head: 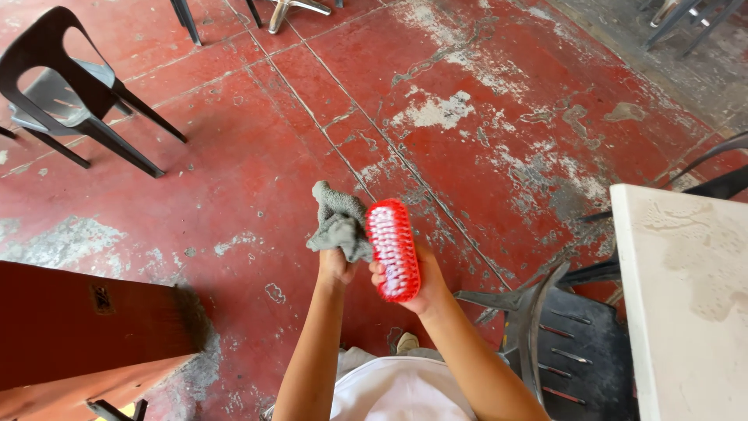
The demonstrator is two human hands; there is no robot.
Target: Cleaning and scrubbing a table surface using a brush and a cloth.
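Bright, even daylight, soft short shadows under the chair [70,93], mild glare on the pale table [686,312] at right, focus sharp throughout, straight floor [483,117] joints bowing slightly toward the frame edges.

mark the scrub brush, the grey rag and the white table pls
red scrub brush [393,249], head view: middle of the bristle face, held in the right hand.
grey rag [340,226], head view: the bunched folds above the left hand.
white table [686,312], head view: bare stained top near its left edge.

Perhaps eatery: plastic chairs [70,93], table [686,304]
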